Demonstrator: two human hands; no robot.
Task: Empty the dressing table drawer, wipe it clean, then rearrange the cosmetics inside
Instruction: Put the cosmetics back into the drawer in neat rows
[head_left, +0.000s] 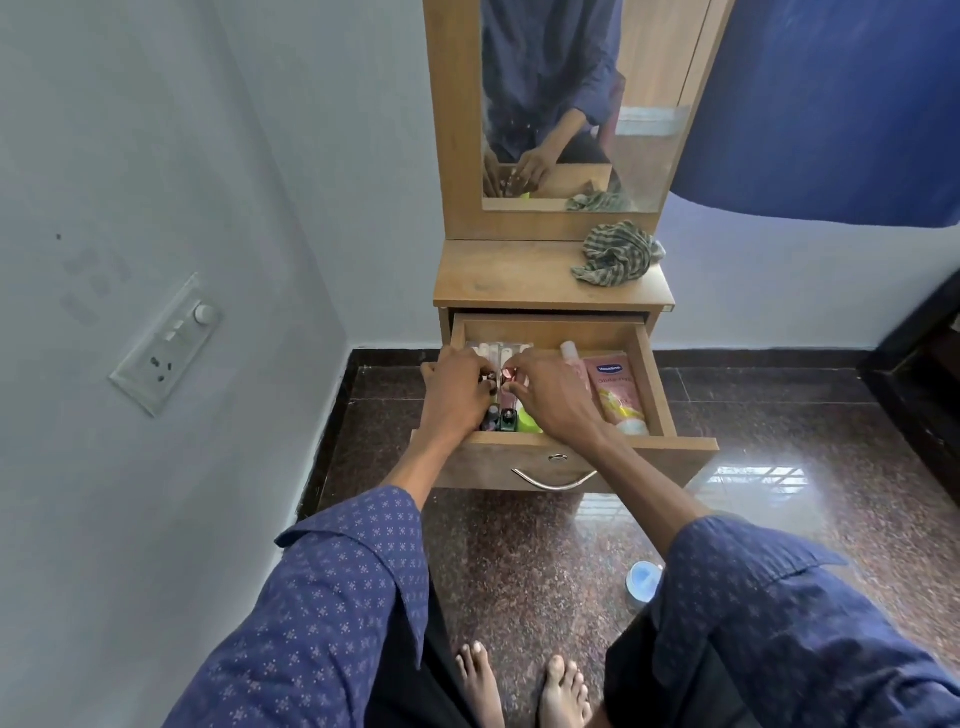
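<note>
drawer (655, 374): pulled out of the dressing table (550, 280); open toward you; metal handle (553, 480) on its front at 6 o'clock.
L hand (457, 392): yours; inside the drawer's left half; fingers curled down onto small bottles (498, 415); can't tell if it pinches one or just touches.
R hand (550, 397): yours; just beside the L hand, at its 3 o'clock; fingertips bent onto a small shiny cap (508, 372) between both hands; looks like a pinch, but the grip is partly hidden.
cosmetics, left: white tubes (493, 349) at the drawer's 12 o'clock edge, behind your knuckles; dark little bottles + a green item (530, 421) near the front wall, under your wrists.
cosmetics, right: pink tube (618, 395) lies flat along the right wall; clear pink bottle (571, 356) just beside it at its 10 o'clock.
cloth (615, 254): striped; crumpled on the table top, right side, below the mirror (582, 104).
floor (779, 441): dark glossy stone; a pale blue lid-like thing (641, 577) lies by your R sleeve (779, 623); too small to say what it is.
wall: switch plate (166, 343) at 9 o'clock.
</note>
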